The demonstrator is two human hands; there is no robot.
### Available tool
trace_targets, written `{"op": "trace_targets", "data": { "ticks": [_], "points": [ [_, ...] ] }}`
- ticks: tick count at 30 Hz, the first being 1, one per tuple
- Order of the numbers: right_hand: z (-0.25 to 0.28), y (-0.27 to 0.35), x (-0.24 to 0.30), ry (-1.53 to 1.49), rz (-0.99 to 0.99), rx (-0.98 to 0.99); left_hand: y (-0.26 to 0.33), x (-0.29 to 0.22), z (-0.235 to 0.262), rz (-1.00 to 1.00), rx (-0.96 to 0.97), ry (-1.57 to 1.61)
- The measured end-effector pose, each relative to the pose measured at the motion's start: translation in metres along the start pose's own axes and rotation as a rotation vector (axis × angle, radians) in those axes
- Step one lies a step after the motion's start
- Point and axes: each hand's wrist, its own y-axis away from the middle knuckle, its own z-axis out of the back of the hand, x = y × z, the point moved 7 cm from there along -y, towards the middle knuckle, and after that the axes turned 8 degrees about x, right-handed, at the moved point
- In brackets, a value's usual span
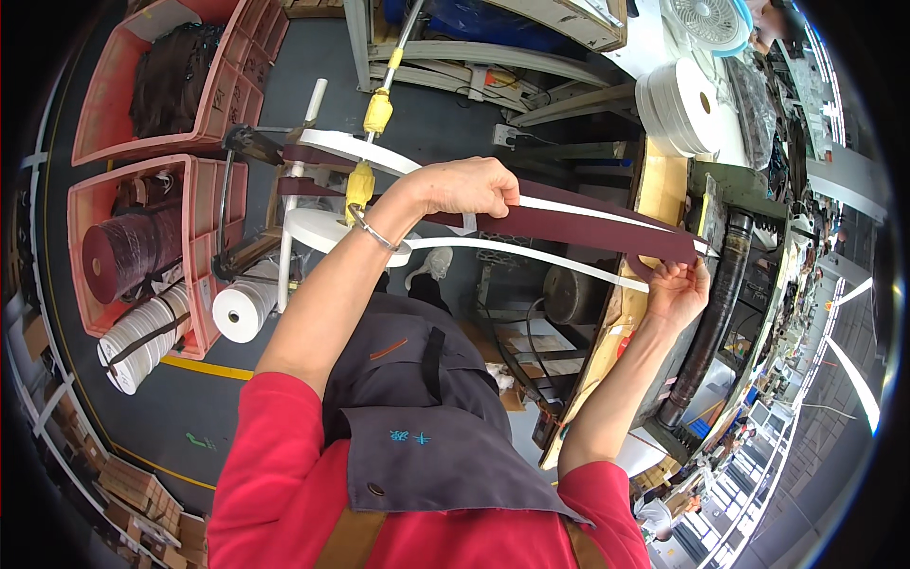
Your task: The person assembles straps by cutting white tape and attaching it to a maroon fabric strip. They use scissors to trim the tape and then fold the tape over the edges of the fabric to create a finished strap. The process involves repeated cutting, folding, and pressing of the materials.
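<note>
A wide maroon fabric strip (592, 237) runs from the roll stand on the left toward the machine on the right. My left hand (471, 187) is closed in a pinch on the strip, where a narrow white band (569, 208) shows along it. Near the machine, my right hand (678, 289) pinches the strip's far end, thumb and fingers pressed together. Below it, a separate white tape (531, 249) stretches from a flat white roll (318, 229) to beside my right hand. Whether the right fingers also grip this tape, I cannot tell.
Yellow-wrapped joints (377, 112) mark the stand's metal rod. Pink crates (218, 237) at left hold maroon and white rolls. A dark roller (713, 313) crosses the machine at right, beside a wooden board (661, 190). White rolls (697, 104) and a fan (706, 21) stand beyond.
</note>
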Motion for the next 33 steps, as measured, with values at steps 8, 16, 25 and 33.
{"op": "trace_targets", "data": {
  "ticks": [8,16,25,33],
  "points": [
    [0.02,-0.019,0.013,-0.05,-0.065,-0.053,0.0,-0.015,0.004,-0.168,0.065,0.304],
    [0.025,-0.022,0.016,-0.05,-0.07,-0.048,-0.002,-0.025,0.003,-0.166,0.017,0.226],
    [0.01,-0.011,0.033,-0.066,-0.028,0.06,0.006,-0.018,0.003,-0.128,-0.115,-0.223],
    [0.024,-0.004,0.035,-0.089,-0.015,0.068,0.009,-0.001,-0.006,-0.295,-0.136,-0.138]
  ]
}}
